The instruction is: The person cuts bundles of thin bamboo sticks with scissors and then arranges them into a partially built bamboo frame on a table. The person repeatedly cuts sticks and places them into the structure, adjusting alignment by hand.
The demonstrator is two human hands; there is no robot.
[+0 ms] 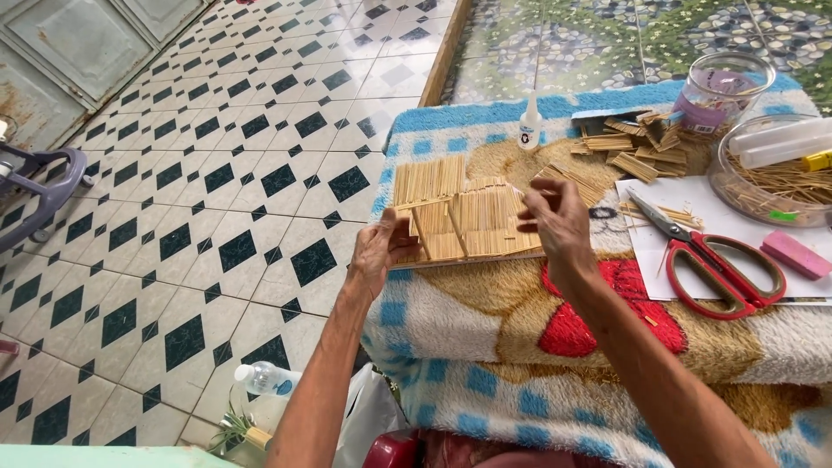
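**Technician:** Identify the workpiece and its location.

**Inspector:** A small model house of thin wooden sticks (464, 217), standing at the near-left edge of a table covered by a plush blue, tan and red blanket (520, 347). Flat stick panels form its walls and roof.

**Technician:** Handling properties?

**Inspector:** Judged very light and fragile. The panels look stiff along the sticks but likely weak at the glued seams. Support it from the base and lower wall edges; avoid pressing on panel faces or the roof.

**Technician:** Left hand state?

**Inspector:** The left hand (381, 251) is at the left end of the model, fingers curled closed against the lower wall and base edge, steadying it. The forearm rises from below the table edge, wrist bent back.

**Technician:** Right hand state?

**Inspector:** The right hand (555, 217) is raised at the model's right end, thumb and fingertips drawn together in a pinch. Whether a stick sits in that pinch cannot be told. The forearm runs diagonally from lower right, wrist flexed downward.

**Technician:** Adjacent items?

**Inspector:** Red-handled scissors (719, 264) on a white sheet (685, 238), a pink eraser (796, 254), a clear bowl of loose sticks (771, 173), a pile of stick bundles (637, 147), and a small white glue bottle (529, 126) behind the model.
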